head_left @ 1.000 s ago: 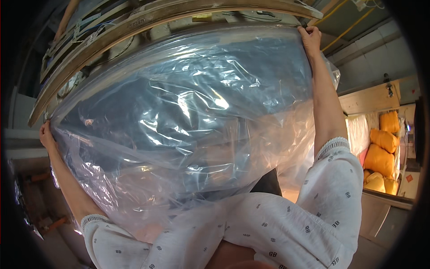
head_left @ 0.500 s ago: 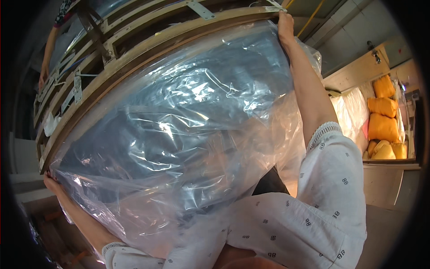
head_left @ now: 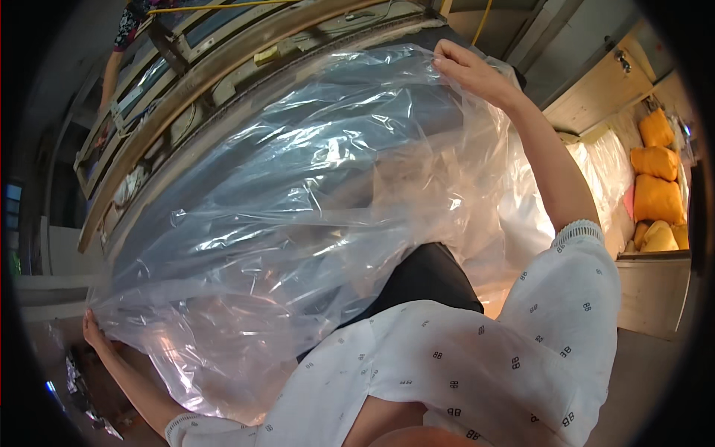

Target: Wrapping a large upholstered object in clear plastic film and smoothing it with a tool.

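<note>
A wide, clear plastic sheet stretches between my two hands, creased and shiny, over a dark surface that shows through it. My left hand, at the lower left, pinches one edge of it. At the upper right, my right hand grips another part, its fingers closed on the plastic. Beyond the sheet's far side lies a slatted wooden frame with a long curved rail and metal plates. A gap shows between that rail and the sheet. The sheet's near part hangs toward my dark-clothed leg.
Another person's arm is behind the frame at the upper left. A yellow cord crosses the top. To the right, several orange bundles are stacked beside more crumpled plastic. A wooden panel stands behind them.
Both hands have come away from the wooden frame's edge toward me, still holding the plastic. The sheet has been drawn nearer, and more of the frame's rail and inside shows.
</note>
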The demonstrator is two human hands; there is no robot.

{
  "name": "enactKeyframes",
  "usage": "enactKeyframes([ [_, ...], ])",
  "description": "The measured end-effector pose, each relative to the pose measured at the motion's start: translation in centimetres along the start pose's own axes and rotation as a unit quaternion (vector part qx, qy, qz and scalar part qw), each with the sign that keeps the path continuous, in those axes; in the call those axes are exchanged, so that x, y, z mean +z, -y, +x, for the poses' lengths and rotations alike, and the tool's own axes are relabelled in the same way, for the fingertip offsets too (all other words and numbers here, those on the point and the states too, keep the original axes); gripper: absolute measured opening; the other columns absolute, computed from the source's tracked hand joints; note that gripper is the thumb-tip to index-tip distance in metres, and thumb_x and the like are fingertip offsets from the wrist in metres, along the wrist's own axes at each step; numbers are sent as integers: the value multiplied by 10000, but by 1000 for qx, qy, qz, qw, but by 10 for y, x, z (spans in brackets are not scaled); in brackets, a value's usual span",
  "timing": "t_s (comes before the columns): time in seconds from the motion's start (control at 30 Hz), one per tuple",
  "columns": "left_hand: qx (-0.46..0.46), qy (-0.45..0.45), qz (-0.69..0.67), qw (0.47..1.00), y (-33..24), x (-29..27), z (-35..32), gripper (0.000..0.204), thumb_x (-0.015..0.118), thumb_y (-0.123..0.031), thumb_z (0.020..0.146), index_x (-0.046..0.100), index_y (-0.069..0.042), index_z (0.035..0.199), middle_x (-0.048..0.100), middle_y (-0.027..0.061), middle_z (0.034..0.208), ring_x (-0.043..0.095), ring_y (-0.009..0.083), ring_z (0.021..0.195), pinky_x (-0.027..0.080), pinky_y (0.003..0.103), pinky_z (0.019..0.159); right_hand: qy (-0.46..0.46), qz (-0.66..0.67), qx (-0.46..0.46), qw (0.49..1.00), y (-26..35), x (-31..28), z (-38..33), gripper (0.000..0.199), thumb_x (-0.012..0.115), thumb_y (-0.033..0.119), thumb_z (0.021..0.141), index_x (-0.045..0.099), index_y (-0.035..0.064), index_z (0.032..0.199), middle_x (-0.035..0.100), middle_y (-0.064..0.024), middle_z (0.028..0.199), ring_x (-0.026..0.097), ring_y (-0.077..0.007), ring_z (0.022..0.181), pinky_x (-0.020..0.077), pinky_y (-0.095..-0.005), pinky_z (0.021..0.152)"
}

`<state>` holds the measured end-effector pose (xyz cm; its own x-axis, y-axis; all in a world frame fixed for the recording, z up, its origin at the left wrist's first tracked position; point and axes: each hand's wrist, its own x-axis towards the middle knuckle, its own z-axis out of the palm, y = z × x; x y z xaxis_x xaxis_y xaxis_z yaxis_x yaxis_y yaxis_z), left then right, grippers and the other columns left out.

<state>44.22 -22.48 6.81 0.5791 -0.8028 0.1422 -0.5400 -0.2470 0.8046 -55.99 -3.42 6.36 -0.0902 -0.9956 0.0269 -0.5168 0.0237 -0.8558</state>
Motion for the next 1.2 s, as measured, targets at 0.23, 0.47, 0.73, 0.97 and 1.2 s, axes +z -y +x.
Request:
enactKeyframes([
  [0.23,31,-1,-18,999,4,38,-29,310,676,-350,767,657,-101,949,482,-81,636,390,34,542,264,198,451,-130,-160,-108,973,19,3,-29,444,607,393,779,510,62,1058,488,1,770,465,-104,759,367,-262,696],
  [0.47,8,33,-6,999,-13,4,-70,335,691,-351,753,657,-142,1013,519,-105,691,376,14,563,242,184,471,-106,-125,-186,969,42,26,18,272,598,284,833,577,32,933,546,18,761,470,-65,707,385,-239,628],
  [0.73,-8,49,-16,999,-57,18,-134,296,618,-360,817,622,-151,1027,562,-108,799,424,6,629,303,185,532,-94,-83,-154,980,17,-12,51,162,531,179,881,557,20,895,551,19,781,502,-58,773,396,-196,734],
  [0.97,47,101,-236,965,-38,70,-91,131,583,-263,867,598,-147,925,499,-97,685,403,-7,583,311,163,494,-264,-19,-121,957,24,-14,87,147,485,208,907,539,72,912,553,26,776,503,-80,722,410,-227,673],
  [1.2,147,-56,-109,981,-3,169,-56,247,639,-264,818,654,-57,951,621,10,851,527,90,784,409,208,721,-363,-103,-87,922,-95,21,143,243,584,268,835,616,36,900,602,12,754,520,-69,694,415,-225,654],
])
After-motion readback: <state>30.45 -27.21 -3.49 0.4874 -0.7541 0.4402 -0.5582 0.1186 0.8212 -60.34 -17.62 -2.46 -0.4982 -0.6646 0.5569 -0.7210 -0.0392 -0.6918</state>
